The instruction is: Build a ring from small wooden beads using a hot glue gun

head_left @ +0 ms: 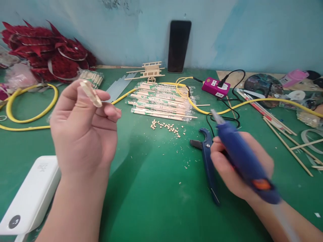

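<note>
Wooden piece point(91, 94), short and pale, sits in the upper left of the frame, raised above the green desk point(156, 201) and pinched between the thumb and fingers of the left hand point(84, 134). That grip is closed on it, the other fingers loosely curled. The piece's long axis slants from upper left to lower right. At right of centre, the right hand point(232, 178) has its grip wrapped around a blue glue gun point(242, 154), a little blurred, whose nozzle point(217, 117) points up and to the left.

From that nozzle the piece lies leftward and slightly higher, well apart, the gap spanning the middle of the frame; the left hand is the nearer one to it. How they compare in depth, I cannot tell.

A blue hand cutter point(208, 168) rests on the desk just beside the right hand, unheld. Upper centre, small wood bits point(171, 127) lie scattered below the wrapped chopsticks point(161, 101), with a little wooden cart point(151, 71) behind.
</note>
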### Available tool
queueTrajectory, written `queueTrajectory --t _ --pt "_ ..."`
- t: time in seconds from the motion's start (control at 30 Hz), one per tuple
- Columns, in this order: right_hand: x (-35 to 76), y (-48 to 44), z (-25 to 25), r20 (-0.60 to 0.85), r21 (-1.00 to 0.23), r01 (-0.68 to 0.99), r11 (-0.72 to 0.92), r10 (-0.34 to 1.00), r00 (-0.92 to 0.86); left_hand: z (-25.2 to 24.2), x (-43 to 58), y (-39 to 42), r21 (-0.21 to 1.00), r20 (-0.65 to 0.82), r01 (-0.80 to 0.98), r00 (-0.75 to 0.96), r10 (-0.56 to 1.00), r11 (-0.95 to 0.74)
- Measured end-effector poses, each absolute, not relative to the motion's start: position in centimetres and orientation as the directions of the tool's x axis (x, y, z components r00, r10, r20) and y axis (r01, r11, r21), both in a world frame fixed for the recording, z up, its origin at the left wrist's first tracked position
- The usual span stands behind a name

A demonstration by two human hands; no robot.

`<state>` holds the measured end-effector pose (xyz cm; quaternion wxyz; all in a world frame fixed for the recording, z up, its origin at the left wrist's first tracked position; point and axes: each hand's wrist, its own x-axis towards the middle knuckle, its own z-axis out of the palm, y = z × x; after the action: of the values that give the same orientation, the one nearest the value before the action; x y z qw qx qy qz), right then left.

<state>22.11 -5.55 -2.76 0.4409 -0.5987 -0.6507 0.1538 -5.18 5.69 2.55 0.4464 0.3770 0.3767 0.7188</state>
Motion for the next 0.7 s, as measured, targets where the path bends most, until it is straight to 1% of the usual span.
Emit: queueTrajectory --t 0.07,0.13,0.2,0.3,0.4,0.47,0.53,0.63,0.7 --pt "21.5 -5.1 -3.0 0.373 -0.65 0.683 0.331 0.923 -0.093 2.7 -5.6 5.8 0.893 0.118 -0.388 -0.285 0.951 -0.226" --pt "20.6 -5.0 -3.2 0.27 -0.595 0.706 0.383 0.923 -0.273 2.6 -5.7 5.7 0.878 0.09 -0.439 -0.239 0.967 -0.19" --pt "19.5 -5.2 -3.4 0.168 -0.569 0.715 0.405 0.909 -0.381 2.3 -5.7 5.6 0.865 0.093 -0.473 -0.178 0.98 -0.168" --pt "17.9 -5.9 -3.4 -0.008 -0.594 0.719 0.361 0.891 -0.454 2.0 -5.4 5.5 0.871 0.093 -0.473 -0.107 0.99 -0.133" --pt "16.8 -6.5 -2.7 -0.139 -0.623 0.726 0.29 0.873 -0.468 2.0 -5.1 5.5 0.873 0.094 -0.469 -0.107 0.99 -0.134" --pt "16.3 -6.7 -2.2 -0.185 -0.626 0.73 0.274 0.857 -0.48 2.0 -5.0 5.5 0.871 0.099 -0.472 -0.111 0.989 -0.14" --pt "16.0 -6.9 -1.8 -0.218 -0.611 0.736 0.291 0.832 -0.51 2.0 -5.1 5.4 0.866 0.111 -0.478 -0.102 0.989 -0.146" --pt "15.5 -7.5 -1.5 -0.249 -0.566 0.751 0.341 0.797 -0.55 2.0 -5.2 5.2 0.86 0.141 -0.484 -0.08 0.987 -0.162" --pt "15.3 -8.0 -1.1 -0.239 -0.526 0.763 0.377 0.795 -0.557 2.1 -5.2 5.1 0.86 0.15 -0.479 -0.089 0.985 -0.174"
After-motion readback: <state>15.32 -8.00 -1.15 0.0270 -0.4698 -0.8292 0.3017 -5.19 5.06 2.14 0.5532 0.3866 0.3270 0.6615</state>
